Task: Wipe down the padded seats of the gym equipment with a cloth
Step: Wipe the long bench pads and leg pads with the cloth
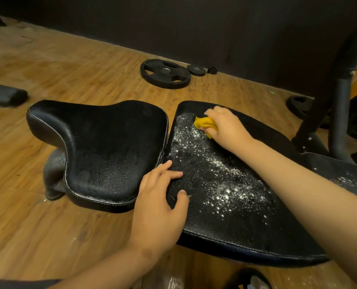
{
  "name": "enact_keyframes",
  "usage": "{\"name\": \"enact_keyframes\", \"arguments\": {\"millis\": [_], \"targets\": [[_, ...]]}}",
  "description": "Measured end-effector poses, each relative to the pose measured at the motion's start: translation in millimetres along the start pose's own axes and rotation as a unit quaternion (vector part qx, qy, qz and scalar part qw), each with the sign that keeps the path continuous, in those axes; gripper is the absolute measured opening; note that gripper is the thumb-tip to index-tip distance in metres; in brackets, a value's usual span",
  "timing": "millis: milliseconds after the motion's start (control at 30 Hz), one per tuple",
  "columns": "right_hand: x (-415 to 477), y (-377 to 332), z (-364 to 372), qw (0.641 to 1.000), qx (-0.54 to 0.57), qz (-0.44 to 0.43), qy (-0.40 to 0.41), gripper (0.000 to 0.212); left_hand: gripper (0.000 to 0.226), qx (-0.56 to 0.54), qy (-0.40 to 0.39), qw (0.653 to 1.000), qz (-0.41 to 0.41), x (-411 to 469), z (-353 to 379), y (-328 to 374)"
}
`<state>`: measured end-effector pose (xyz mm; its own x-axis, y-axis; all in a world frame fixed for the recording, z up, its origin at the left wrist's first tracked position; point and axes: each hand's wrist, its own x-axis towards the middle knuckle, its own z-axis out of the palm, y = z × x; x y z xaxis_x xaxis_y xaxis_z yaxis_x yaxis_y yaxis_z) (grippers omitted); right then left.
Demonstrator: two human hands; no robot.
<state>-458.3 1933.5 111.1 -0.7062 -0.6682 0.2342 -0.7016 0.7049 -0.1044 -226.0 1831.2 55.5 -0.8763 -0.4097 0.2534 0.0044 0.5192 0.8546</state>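
Two black padded bench pads lie side by side. The left seat pad (102, 151) looks free of powder. The right pad (236, 205) is speckled with white powder across its middle. My right hand (225, 126) presses a bunched yellow cloth (203, 123) onto the far corner of the right pad. My left hand (163, 197) rests flat on the near left edge of that pad, fingers spread, holding nothing. A third pad section (344, 176) at the right edge also carries white powder.
The wooden floor (69, 65) surrounds the bench. A large black weight plate (165, 73), a small plate (196, 69) and a collar lie by the dark wall. Black machine posts (340, 101) rise at the right. A padded bar end (4, 94) lies at far left.
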Motion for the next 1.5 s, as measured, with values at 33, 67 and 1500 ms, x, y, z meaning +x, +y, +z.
{"name": "enact_keyframes", "arguments": {"millis": [33, 67, 1500], "targets": [[-11.7, -8.7, -0.6, 1.0, 0.009, -0.024, 0.0, 0.03, 0.031, 0.002, -0.002, 1.0, -0.002, -0.2, -0.3, 0.1], [-23.2, -17.4, -1.3, 0.999, 0.02, -0.047, 0.001, 0.029, 0.031, 0.003, -0.005, 1.0, -0.004, -0.2, -0.4, 0.1], [-124.4, 98.7, 9.4, 0.962, 0.148, 0.209, 0.096, 0.028, 0.024, 0.298, -0.134, 0.939, 0.112, 260.0, 38.8, 16.3]]}}
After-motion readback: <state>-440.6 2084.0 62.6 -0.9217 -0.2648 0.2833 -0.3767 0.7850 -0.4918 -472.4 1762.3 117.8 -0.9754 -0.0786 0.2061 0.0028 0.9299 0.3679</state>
